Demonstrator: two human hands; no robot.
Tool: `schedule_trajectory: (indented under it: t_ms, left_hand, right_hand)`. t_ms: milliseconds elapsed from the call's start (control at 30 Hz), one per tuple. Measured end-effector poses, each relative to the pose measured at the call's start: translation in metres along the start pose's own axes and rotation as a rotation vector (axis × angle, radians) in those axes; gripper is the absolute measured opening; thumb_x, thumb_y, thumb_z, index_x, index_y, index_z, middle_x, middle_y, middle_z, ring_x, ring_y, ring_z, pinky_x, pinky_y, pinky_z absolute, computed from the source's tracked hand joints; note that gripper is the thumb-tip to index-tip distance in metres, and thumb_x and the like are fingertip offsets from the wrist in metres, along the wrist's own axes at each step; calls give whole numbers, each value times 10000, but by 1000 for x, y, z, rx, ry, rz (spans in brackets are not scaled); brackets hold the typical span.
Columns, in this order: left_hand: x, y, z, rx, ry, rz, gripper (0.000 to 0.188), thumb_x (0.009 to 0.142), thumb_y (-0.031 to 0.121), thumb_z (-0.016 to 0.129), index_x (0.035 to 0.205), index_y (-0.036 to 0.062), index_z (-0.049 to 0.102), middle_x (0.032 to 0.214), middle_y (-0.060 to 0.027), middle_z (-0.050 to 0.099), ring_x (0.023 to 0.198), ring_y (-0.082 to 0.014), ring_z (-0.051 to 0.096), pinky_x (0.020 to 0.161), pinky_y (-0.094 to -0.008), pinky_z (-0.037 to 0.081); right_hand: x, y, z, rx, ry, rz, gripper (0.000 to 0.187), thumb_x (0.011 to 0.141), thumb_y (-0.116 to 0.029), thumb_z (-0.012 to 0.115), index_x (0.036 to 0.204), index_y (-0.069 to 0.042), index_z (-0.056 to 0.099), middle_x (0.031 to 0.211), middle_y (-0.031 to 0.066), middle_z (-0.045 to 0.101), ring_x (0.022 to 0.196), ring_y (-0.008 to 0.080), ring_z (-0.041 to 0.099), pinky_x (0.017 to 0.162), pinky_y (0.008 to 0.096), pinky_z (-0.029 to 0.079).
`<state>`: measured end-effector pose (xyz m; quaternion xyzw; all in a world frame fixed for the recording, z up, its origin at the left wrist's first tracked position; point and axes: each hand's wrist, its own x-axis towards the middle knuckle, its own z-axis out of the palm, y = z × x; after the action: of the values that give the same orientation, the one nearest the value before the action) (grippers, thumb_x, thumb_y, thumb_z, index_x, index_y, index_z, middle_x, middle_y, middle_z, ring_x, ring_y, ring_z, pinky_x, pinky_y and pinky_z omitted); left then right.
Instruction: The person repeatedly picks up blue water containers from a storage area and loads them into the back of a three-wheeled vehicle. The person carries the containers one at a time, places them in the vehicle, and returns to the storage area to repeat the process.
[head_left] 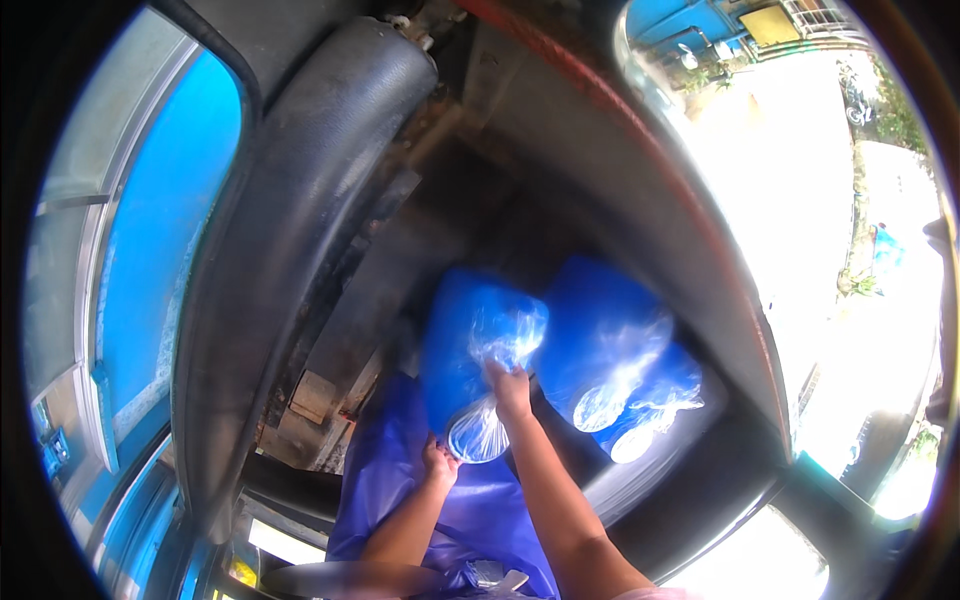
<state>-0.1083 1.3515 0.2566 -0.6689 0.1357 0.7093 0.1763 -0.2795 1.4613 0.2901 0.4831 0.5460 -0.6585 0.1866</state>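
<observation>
A blue container (452,335), loosely covered in clear plastic, lies tilted with its round whitish end (478,436) toward me. My left hand (440,463) is closed at the lower edge of that end, fingers curled at the rim. Higher up, my right hand (508,388) grips the crinkled clear wrap (508,335) on the container's side. Just to the right, touching or nearly so, sits a second wrapped blue container (607,320). A third one (668,385) is partly hidden behind it. Purple plastic sheeting (400,470) spreads below my hands.
A long black padded cushion (310,170) runs along the left. Wooden pieces (313,396) lie beside it. A dark panel with a red edge (690,205) slants along the right, with bright ground outside. Beyond the left opening stands a blue wall (165,240).
</observation>
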Motion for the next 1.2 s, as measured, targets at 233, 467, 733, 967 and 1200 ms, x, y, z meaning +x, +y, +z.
schedule_trajectory:
  t_ms: [233, 467, 733, 967, 1200]
  left_hand:
    - [7, 36, 51, 91, -86, 119, 377, 929, 372, 369, 1085, 70, 531, 1060, -72, 589, 956, -218, 556, 849, -380, 412]
    - [30, 71, 122, 147, -376, 237, 308, 889, 210, 456, 1144, 55, 532, 1127, -95, 584, 1044, -217, 549, 924, -363, 408]
    - [25, 88, 150, 81, -462, 420, 395, 812, 47, 426, 1200, 33, 501, 1185, -61, 547, 1097, -165, 511, 938, -314, 402]
    - [13, 91, 153, 15, -582, 423, 588, 761, 27, 419, 1344, 63, 353, 1340, -48, 421, 1225, -169, 393, 1024, -361, 292]
    - [9, 83, 144, 189, -577, 358, 695, 752, 42, 423, 1414, 112, 223, 1455, -24, 246, 1296, -191, 286, 1036, -376, 238]
  right_hand:
    - [20, -64, 29, 129, 76, -68, 288, 777, -37, 600, 1042, 53, 532, 956, 86, 599, 846, 181, 574, 748, 301, 458]
    - [77, -135, 66, 245, 106, -92, 368, 843, -140, 571, 1136, 74, 509, 1068, 141, 567, 968, 228, 553, 827, 327, 448]
    - [106, -149, 97, 377, 21, -56, 519, 843, -108, 582, 1252, 58, 308, 1153, 183, 505, 1017, 284, 538, 853, 389, 463]
    - [106, -159, 107, 123, -24, -36, 450, 838, -142, 593, 1193, 59, 405, 1074, 158, 558, 942, 261, 574, 801, 359, 477]
    - [101, -162, 90, -339, 22, -171, 599, 774, -253, 656, 1170, 137, 432, 1102, 202, 552, 955, 263, 564, 799, 318, 448]
